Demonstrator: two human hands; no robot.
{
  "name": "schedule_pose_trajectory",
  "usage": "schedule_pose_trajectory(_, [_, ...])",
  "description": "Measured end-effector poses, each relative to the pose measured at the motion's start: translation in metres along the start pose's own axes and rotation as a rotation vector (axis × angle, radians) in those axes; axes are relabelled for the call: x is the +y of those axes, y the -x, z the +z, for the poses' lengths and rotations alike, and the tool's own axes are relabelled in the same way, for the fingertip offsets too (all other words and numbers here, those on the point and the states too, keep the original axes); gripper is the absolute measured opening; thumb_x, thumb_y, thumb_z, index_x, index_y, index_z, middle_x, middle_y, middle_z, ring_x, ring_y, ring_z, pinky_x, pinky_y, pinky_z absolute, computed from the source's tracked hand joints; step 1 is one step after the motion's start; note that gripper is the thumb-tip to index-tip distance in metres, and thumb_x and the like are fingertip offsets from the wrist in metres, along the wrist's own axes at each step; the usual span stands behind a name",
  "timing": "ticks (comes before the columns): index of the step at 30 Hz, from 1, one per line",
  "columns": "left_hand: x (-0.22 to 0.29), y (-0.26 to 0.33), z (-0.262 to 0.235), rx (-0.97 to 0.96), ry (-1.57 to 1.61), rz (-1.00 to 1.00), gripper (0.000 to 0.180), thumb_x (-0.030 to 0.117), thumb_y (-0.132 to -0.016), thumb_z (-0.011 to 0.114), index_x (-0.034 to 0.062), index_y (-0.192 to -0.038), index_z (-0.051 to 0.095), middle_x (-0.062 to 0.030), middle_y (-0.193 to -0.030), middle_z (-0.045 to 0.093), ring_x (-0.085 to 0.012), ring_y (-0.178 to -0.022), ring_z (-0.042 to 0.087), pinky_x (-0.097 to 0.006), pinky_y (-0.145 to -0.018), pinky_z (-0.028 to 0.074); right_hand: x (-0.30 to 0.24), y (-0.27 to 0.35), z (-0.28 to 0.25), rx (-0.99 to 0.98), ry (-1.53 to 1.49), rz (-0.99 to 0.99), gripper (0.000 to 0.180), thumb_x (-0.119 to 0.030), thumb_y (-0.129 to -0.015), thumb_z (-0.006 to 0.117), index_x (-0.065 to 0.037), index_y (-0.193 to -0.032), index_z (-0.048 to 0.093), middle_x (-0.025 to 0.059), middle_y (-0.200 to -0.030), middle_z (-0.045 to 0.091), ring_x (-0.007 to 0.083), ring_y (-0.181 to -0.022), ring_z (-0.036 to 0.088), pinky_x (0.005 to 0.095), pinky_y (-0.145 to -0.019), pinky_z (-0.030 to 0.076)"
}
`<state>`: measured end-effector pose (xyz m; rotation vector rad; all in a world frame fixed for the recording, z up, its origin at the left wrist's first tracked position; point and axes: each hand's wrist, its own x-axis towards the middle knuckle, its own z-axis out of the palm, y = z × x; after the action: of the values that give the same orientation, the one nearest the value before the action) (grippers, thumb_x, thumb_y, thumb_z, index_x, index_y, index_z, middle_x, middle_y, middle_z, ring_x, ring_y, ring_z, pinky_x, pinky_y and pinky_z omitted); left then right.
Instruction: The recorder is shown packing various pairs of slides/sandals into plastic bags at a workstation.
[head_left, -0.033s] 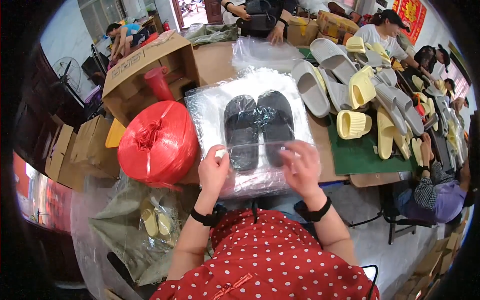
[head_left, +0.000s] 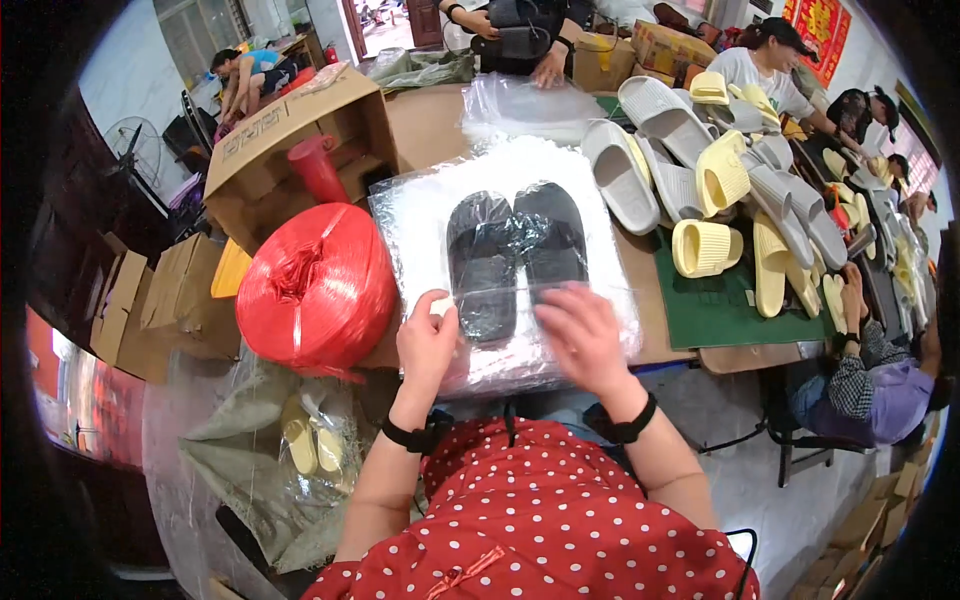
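A pair of black slide sandals [head_left: 484, 265] lies side by side inside a clear plastic bag [head_left: 412, 230], on a stack of clear and white plastic bags [head_left: 615, 270] in front of me. My left hand [head_left: 428, 340] pinches the bag's near edge between thumb and fingers, just left of the sandals' near end. Something white shows at its fingertips. My right hand [head_left: 588, 340] hovers over or touches the plastic at the right sandal's near end, its slightly blurred fingers apart. It covers part of that sandal.
A large red roll of plastic twine [head_left: 315, 285] sits at left, before an open cardboard box [head_left: 300, 110] with a red plastic cup-like object [head_left: 318, 170]. Grey and yellow slides [head_left: 725, 175] pile up at right on a green mat [head_left: 690, 315]. Co-workers handle things around the table.
My right hand has moved left and slightly down across the bag, from beside the right sandal onto its near end. My left hand stays at the bag's edge.
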<state>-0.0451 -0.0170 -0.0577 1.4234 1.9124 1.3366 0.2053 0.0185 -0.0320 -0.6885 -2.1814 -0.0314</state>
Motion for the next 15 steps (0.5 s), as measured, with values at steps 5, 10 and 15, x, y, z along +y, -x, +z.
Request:
schedule_pose_trajectory(5, [-0.010, 0.000, -0.003, -0.037, 0.074, -0.051, 0.046, 0.022, -0.091, 0.067, 0.0066, -0.132, 0.056, -0.0093, -0.062, 0.067, -0.0239, -0.056, 0.067, -0.036, -0.058, 0.051, 0.010, 0.004, 0.042, -0.201, 0.051, 0.044, 0.046, -0.023, -0.089, 0.066, -0.014, -0.133, 0.059, 0.0073, -0.141, 0.053, 0.0314, -0.131, 0.046, 0.0450, -0.108, 0.038])
schedule_pose_trajectory(10, [0.029, 0.006, -0.038, 0.079, -0.209, 0.262, 0.059, 0.018, -0.080, 0.078, 0.0064, -0.134, 0.056, -0.0193, -0.115, 0.064, -0.0341, -0.111, 0.058, -0.041, -0.092, 0.047, 0.014, 0.013, 0.052, -0.225, -0.021, 0.112, 0.048, -0.025, -0.090, 0.065, -0.014, -0.137, 0.057, 0.0060, -0.144, 0.052, 0.0322, -0.134, 0.045, 0.0470, -0.108, 0.037])
schedule_pose_trajectory(15, [0.139, 0.048, -0.108, 0.235, 0.120, 0.976, 0.017, 0.021, -0.079, 0.068, 0.0053, -0.086, 0.066, -0.0154, -0.114, 0.062, -0.0307, -0.103, 0.058, -0.040, -0.091, 0.048, 0.025, 0.025, 0.049, -0.219, 0.010, 0.169, 0.048, -0.027, -0.092, 0.064, -0.016, -0.138, 0.056, 0.0054, -0.144, 0.051, 0.0294, -0.134, 0.045, 0.0455, -0.109, 0.037])
